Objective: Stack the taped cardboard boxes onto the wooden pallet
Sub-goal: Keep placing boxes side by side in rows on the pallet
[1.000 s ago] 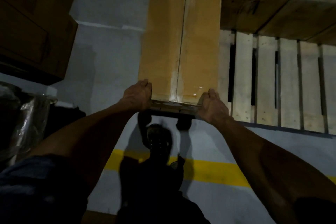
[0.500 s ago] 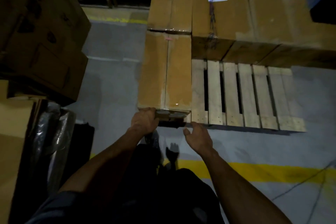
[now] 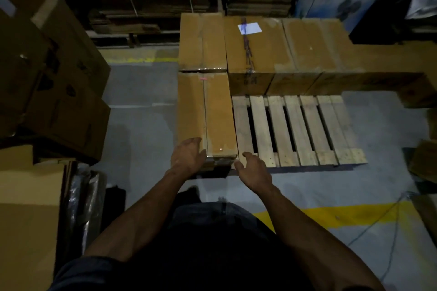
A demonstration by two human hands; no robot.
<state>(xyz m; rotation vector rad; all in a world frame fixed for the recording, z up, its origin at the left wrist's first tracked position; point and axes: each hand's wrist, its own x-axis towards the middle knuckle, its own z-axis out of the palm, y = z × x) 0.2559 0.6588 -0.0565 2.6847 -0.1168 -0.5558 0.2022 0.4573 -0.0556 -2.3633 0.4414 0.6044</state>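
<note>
taped cardboard box set down, hands coming off

taped cardboard box (image 3: pixel 208 113), long, brown and sealed along its centre seam, now lies flat on the left strip of the pale slatted wooden pallet (image 3: pixel 298 130), its far end butted against the row of brown cardboard boxes (image 3: pixel 272 54) at twelve o'clock. a second ago both hands clamped its near end and the box was being lowered; half a second ago the right hand had already let go. now neither hand carries any weight, so i judge this placement done and the next box due.

left hand (image 3: pixel 186 158): fingers loosely spread and only slightly bent, the tips resting against the near left corner of the box at about eleven o'clock from the person's body. it touches but does not grip. right hand (image 3: pixel 254 170): fingers relaxed and parted, thumb out, hovering just beside the near right corner at about one o'clock, apart from the cardboard and holding nothing.

outward from the hands, bare slats run from one to two o'clock, room for more boxes in this layer. at nine to ten o'clock a tall pile of darker brown cartons (image 3: pixel 54 92) stands well apart on the grey floor (image 3: pixel 142 125); whether it is the supply i cannot tell. a yellow floor line (image 3: pixel 331 216) crosses at four o'clock, near the person's feet.
</note>
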